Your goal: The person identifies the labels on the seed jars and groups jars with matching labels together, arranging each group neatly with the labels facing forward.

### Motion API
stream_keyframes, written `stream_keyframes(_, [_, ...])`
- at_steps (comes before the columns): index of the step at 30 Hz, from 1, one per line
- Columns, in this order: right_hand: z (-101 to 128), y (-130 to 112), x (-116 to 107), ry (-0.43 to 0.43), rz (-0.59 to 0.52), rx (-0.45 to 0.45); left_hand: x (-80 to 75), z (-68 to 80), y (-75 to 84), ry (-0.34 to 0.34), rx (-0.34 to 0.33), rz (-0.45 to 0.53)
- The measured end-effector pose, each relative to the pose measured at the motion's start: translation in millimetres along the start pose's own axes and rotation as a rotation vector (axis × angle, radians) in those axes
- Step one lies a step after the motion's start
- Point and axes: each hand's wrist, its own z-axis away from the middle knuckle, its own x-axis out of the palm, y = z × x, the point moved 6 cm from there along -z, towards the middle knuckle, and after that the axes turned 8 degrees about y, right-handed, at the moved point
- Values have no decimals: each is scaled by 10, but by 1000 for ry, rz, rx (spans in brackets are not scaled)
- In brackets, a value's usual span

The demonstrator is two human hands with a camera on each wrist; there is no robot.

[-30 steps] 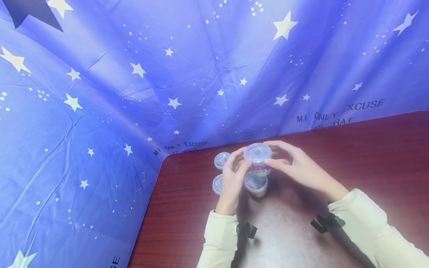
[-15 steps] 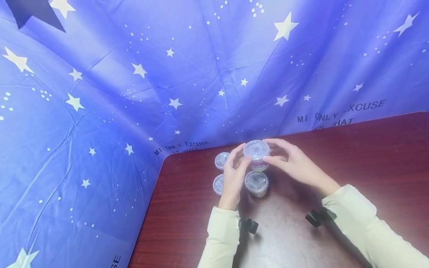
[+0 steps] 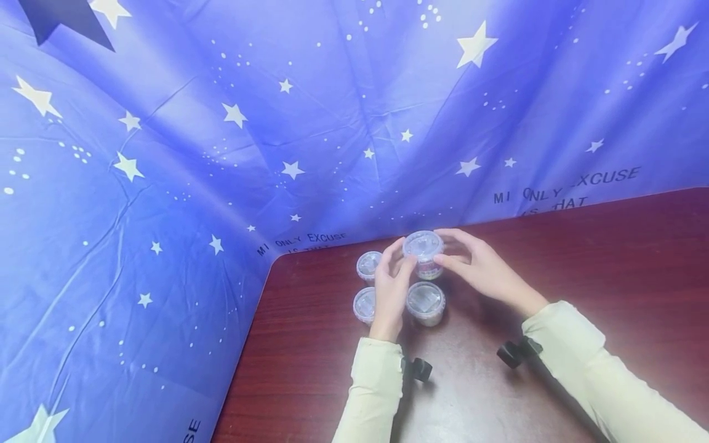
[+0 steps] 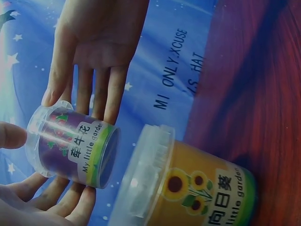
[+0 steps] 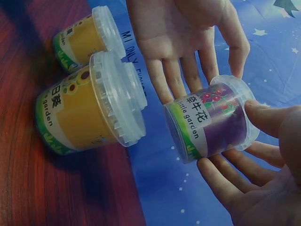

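Observation:
Both my hands hold a small plastic seed tub point(image 3: 423, 247) with a clear lid, lifted off the table. Its label is purple with red flowers and a green band, and reads "My little garden" point(image 4: 77, 146). My left hand point(image 3: 392, 286) grips it from the left, thumb at the lid's edge. From the right, my right hand point(image 3: 487, 267) holds it, thumb also by the lid and fingers along the side. Just in front of it on the table stands another lidded tub point(image 3: 425, 304). The right wrist view shows a yellow sunflower tub point(image 5: 82, 110) beside the hands.
Left of my left hand stand two more lidded tubs, a back one point(image 3: 368, 264) and a front one point(image 3: 362, 306) partly hidden by the hand. They all stand on a dark red wooden table point(image 3: 299, 357). A blue star-patterned curtain point(image 3: 332, 123) closes off the back and left.
Both hands have shifted slightly back with the held tub, showing more of the tub in front of it. The right forearm has swung a little left. The standing tubs stay put.

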Motion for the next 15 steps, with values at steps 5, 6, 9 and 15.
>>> stream_keyframes(5, [-40, 82, 49, -9, 0, 19, -3, -36, -75, 14, -21, -12])
stream_keyframes(6, [-45, 95, 59, -12, -3, 23, -5, -43, -90, 15, -27, -15])
stream_keyframes(9, [-61, 138, 81, -17, 1, 31, -10, -69, -139, 19, -33, -18])
stream_keyframes(15, [-79, 232, 122, -18, 16, 31, -5, -110, -232, 16, -38, -26])
